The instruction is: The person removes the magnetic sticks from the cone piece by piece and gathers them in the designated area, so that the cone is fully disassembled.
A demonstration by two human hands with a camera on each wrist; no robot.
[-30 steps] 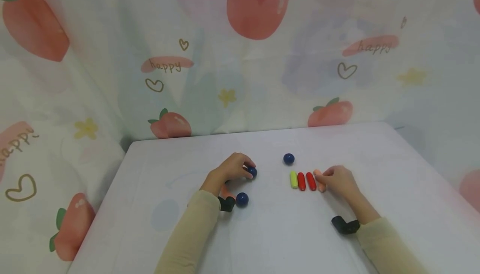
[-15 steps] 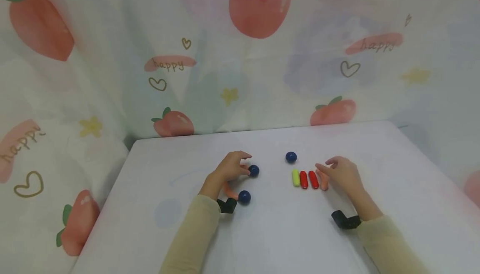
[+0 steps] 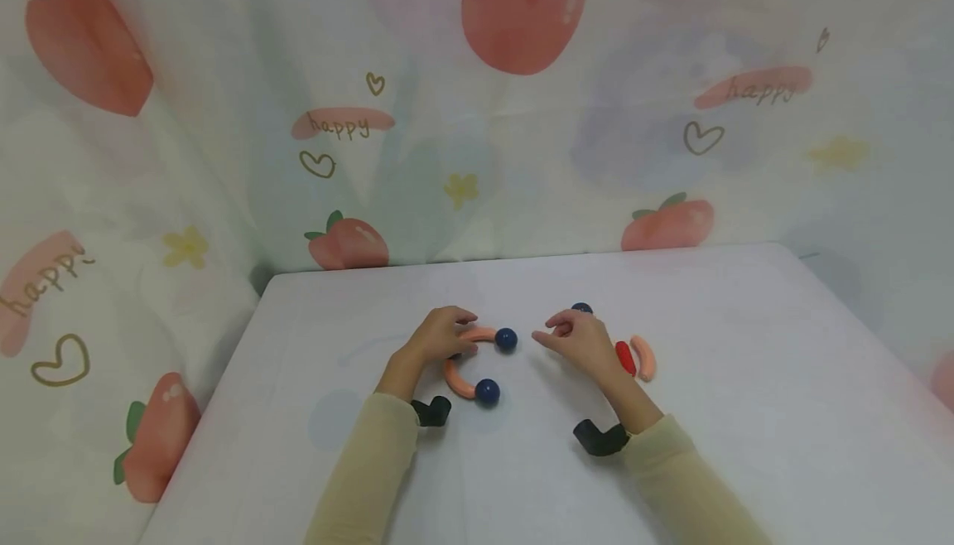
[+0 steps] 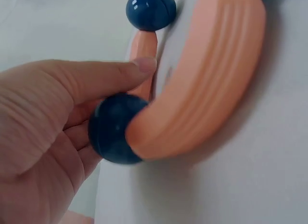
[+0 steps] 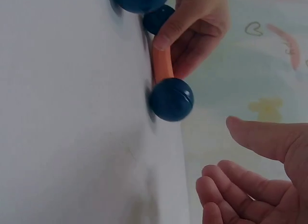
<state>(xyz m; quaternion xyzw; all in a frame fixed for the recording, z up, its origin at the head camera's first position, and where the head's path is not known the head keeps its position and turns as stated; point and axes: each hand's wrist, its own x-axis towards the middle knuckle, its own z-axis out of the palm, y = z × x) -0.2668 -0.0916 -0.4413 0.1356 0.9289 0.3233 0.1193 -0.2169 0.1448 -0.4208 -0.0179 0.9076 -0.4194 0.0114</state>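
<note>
A white table point(image 3: 745, 346) stands before a fruit-printed curtain point(image 3: 224, 114).

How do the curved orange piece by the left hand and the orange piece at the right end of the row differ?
The curved orange piece bends in an arc; the orange piece beside the red piece looks nearly straight. The curved one meets a blue ball at its near end; the straight one shows none. The left hand lies next to the curved one; the right hand is not on the straight one. Both are orange and lie on the table.

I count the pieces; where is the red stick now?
In the head view, the red stick lies right of centre on the table, between the right hand and a peach stick.
</note>
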